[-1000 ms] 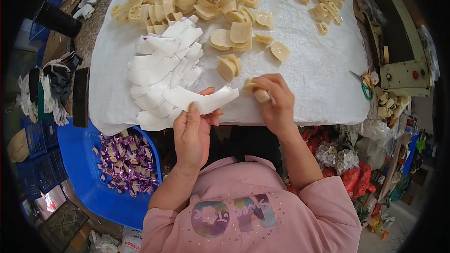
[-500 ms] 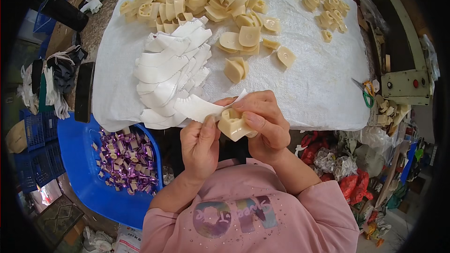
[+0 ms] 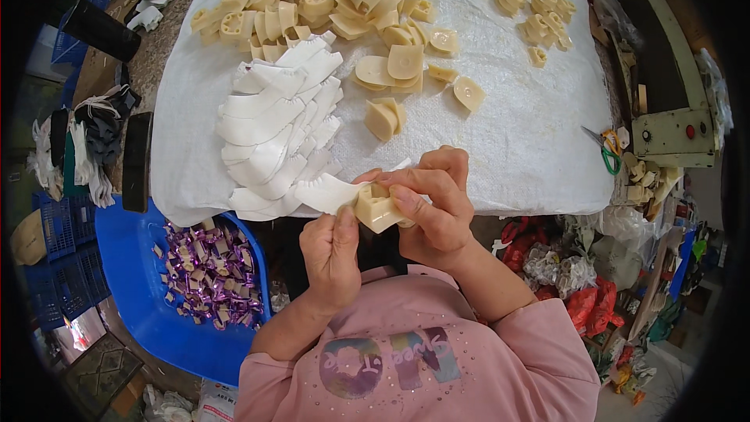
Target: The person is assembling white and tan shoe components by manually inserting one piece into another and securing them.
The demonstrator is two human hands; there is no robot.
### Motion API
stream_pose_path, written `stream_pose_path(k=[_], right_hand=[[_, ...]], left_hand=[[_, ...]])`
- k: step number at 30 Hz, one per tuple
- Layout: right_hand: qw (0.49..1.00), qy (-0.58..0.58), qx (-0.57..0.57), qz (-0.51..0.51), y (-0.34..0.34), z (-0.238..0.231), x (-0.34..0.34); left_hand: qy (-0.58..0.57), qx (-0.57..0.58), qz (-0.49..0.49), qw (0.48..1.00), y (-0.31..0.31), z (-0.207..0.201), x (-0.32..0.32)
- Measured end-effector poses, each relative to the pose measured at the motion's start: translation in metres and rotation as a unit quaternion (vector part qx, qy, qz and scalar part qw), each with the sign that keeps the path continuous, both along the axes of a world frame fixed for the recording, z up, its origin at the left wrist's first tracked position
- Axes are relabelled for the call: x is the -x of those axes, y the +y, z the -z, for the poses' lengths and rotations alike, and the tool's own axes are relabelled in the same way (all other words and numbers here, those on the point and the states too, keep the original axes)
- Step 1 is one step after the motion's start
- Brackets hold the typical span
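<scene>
Just off the table's front edge, both hands hold one cream plastic shoe heel (image 3: pixel 378 209), its hollow ribbed face partly showing. A white covering strip (image 3: pixel 326 193) with a notched edge runs behind it, its other end showing past the fingers. My left hand (image 3: pixel 332 250) is closed, its thumb against the heel's left side where the strip meets it. My right hand (image 3: pixel 437 207) grips the heel from the right, thumb and fingers bent over its top edge and the strip. Most of the strip behind the heel is hidden.
White strips (image 3: pixel 269 125) lie overlapped on the white sheet (image 3: pixel 500 148), beside piled cream heels (image 3: pixel 316 0); smaller groups sit far right. A blue tub (image 3: pixel 133 281) at left holds purple wrapped pieces (image 3: pixel 211 277). Scissors (image 3: pixel 607 152) lie by the right edge, near a grey-green machine frame (image 3: pixel 673 137).
Both hands and the heel have shifted slightly left in view. My right fingers have moved further over the heel's top, covering more of the strip's upper end.
</scene>
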State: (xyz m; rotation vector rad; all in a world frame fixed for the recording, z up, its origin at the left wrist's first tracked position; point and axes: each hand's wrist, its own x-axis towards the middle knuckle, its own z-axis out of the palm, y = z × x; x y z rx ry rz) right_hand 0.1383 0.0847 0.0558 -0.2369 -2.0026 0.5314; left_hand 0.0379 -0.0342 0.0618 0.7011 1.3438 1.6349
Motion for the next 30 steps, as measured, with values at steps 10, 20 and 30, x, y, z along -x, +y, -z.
stream_pose_path(k=[10, 20, 30], right_hand=[[0.985, -0.141, -0.07, 0.068, -0.001, -0.022, -0.004], [0.965, -0.253, -0.048, 0.043, -0.008, -0.024, -0.005], [0.988, -0.147, 0.044, -0.004, 0.003, -0.003, -0.007]], left_hand=[[0.204, -0.013, -0.09, 0.975, 0.002, -0.01, 0.021], [0.396, -0.027, -0.11, 0.911, 0.006, -0.003, 0.007], [0.197, -0.042, -0.071, 0.977, 0.005, 0.003, 0.012]])
